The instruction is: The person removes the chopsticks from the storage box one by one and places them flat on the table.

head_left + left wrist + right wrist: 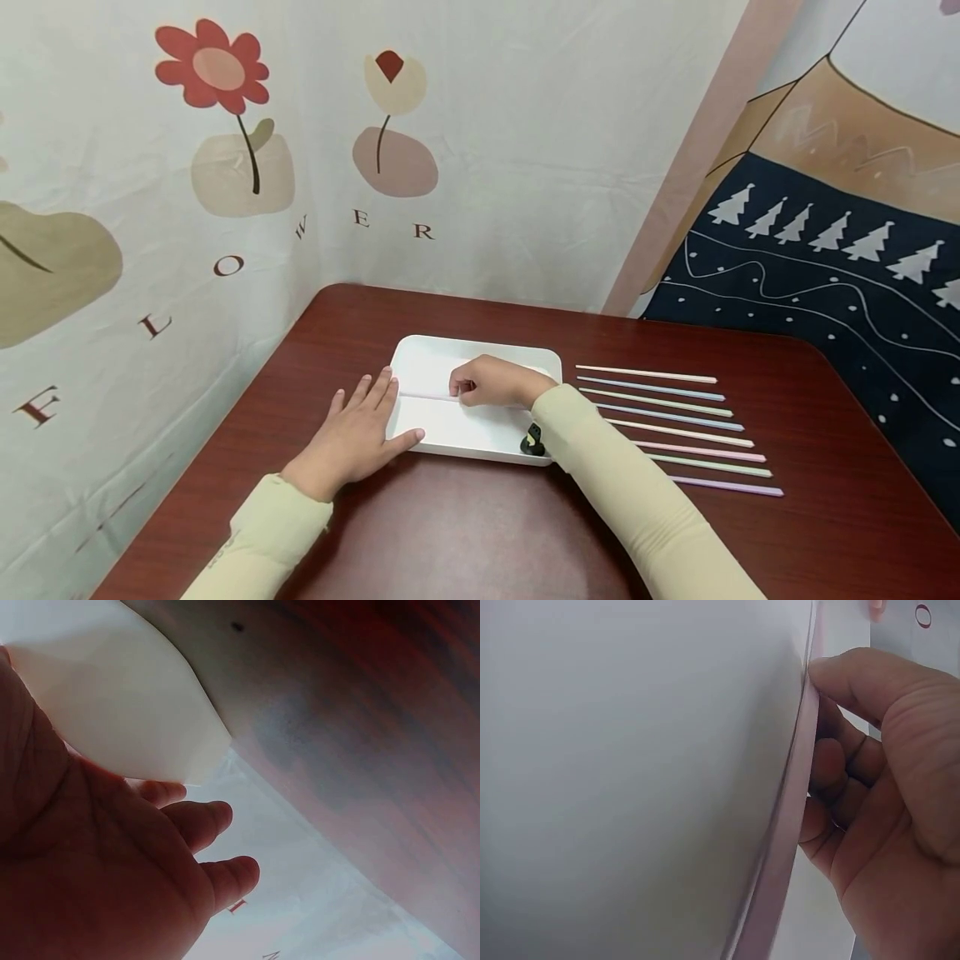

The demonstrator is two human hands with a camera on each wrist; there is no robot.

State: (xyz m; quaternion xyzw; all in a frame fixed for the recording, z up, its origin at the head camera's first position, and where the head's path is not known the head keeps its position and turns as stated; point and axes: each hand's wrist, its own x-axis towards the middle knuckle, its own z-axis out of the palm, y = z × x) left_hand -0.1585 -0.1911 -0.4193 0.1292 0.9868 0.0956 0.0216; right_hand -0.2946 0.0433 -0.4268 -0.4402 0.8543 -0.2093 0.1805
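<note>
A shallow white tray lies on the table. Across its middle runs a pale pink chopstick, pinched between the thumb and curled fingers of my right hand. That thumb presses on the stick in the right wrist view. At the tray's left side my left hand rests on the rim, fingers spread and nearly straight. In the left wrist view its palm and several fingertips show beside the white tray edge. A small black object with a yellow patch sits at the tray's front right corner.
Several pastel chopsticks lie in a row right of the tray, some partly behind my right forearm. They rest on the dark red wooden table. A printed cloth hangs along the table's back and left edges.
</note>
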